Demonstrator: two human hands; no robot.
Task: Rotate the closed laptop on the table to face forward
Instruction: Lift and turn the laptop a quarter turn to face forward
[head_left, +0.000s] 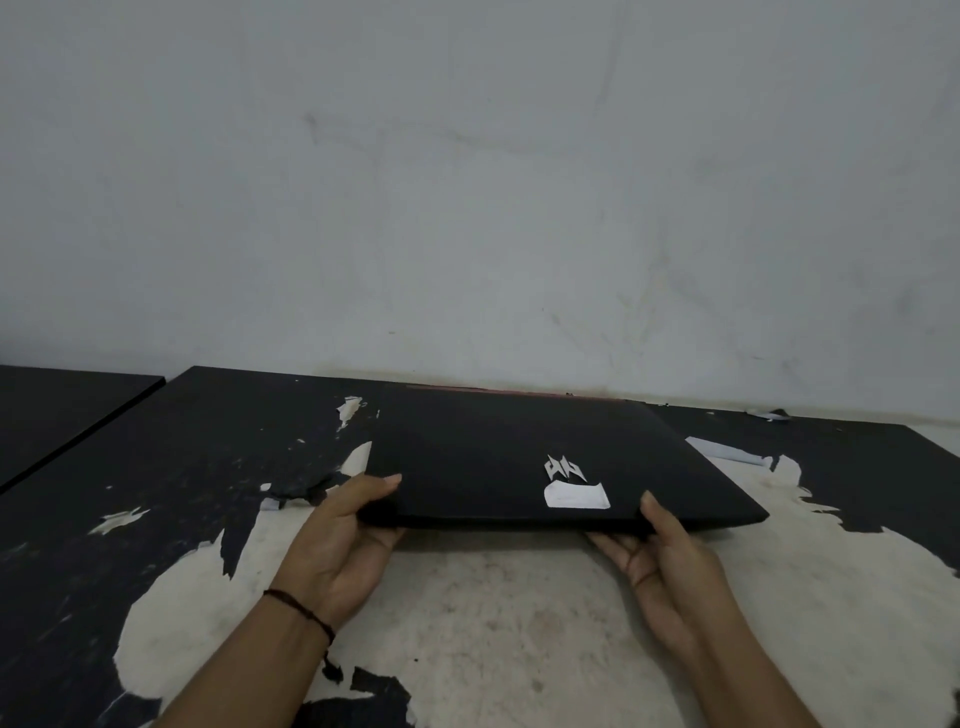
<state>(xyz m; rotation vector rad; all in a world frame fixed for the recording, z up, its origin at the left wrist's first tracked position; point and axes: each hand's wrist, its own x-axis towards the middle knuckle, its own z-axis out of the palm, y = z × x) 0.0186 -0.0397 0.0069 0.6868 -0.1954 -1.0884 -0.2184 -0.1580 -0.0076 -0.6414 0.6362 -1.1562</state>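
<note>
A closed black laptop (498, 452) with a silver logo and a white sticker on its lid lies near the back of the table, its near edge lifted slightly off the surface. My left hand (348, 535) grips the near left corner, thumb on the lid and fingers underneath. My right hand (660, 556) holds the near edge toward the right, thumb on top and fingers under the base. A red strip shows along the laptop's far edge by the wall.
The table (171, 467) has a black surface peeling away to pale bare patches. Torn paper scraps (727, 451) lie to the laptop's right. A second black table (57, 410) stands at the far left. A grey wall (467, 182) rises just behind.
</note>
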